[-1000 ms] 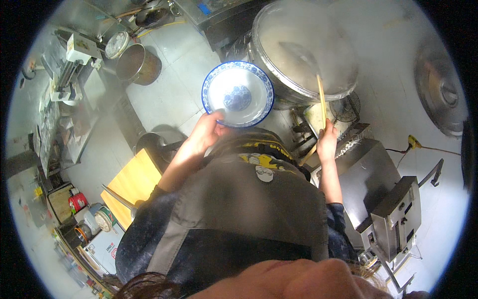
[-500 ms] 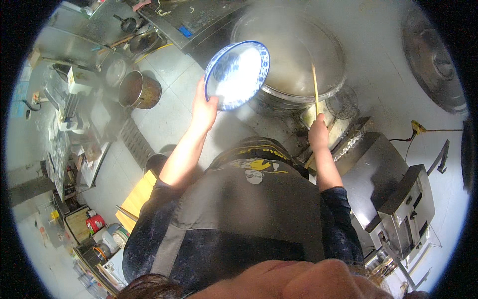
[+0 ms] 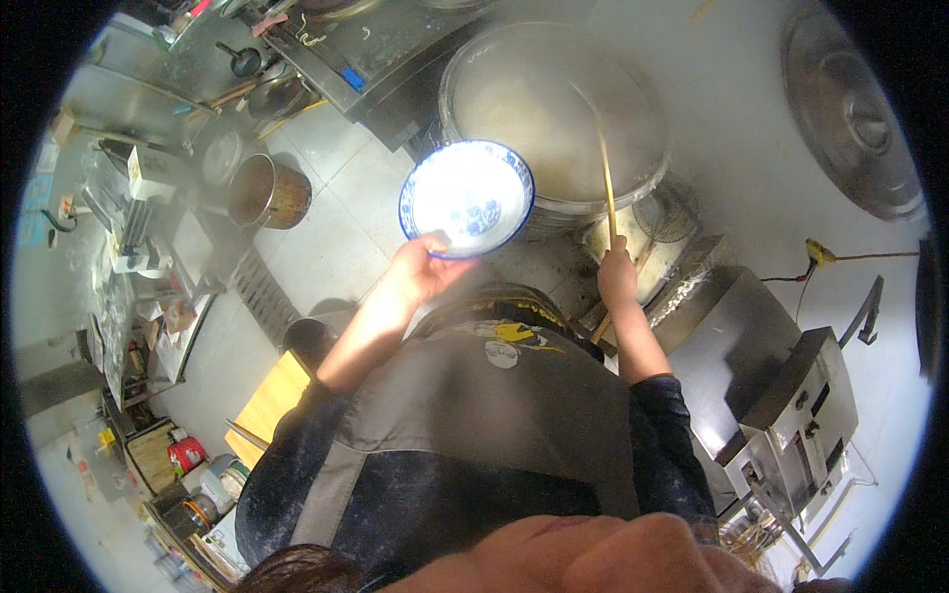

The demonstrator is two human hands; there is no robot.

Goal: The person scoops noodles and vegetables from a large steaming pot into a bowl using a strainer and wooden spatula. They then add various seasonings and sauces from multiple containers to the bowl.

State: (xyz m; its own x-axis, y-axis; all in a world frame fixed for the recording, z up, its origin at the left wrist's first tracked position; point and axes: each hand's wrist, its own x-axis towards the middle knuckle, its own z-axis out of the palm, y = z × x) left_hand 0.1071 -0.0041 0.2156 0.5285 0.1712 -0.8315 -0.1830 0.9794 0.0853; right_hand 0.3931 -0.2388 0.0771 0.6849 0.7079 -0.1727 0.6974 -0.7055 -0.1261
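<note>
By its lower rim, my left hand (image 3: 422, 272) grips a wide white bowl (image 3: 465, 203) with blue patterns and a blue rim. The bowl's inside faces up, brightly lit, and no food shows in it. It is held just in front of the big metal pot (image 3: 657, 178), overlapping its near left edge. Pale cloudy liquid (image 3: 524, 124) and steam fill the pot. Closed round a long wooden stick (image 3: 608, 183), my right hand (image 3: 618, 277) is at the pot's near right side. The stick's far end reaches into the pot, where steam and liquid blur it.
A wire strainer (image 3: 664, 212) lies right of the pot. Steel equipment (image 3: 736, 341) stands near my right arm. A large round lid (image 3: 855, 119) is at far right. On the left are a stained metal bucket (image 3: 272, 193), a dark worktop (image 3: 395, 49) and a yellow board (image 3: 272, 400).
My left hand has lowered the bowl toward me and turned it, so more of its inside faces up. The stick has shifted slightly left, with its far end deeper over the pot.
</note>
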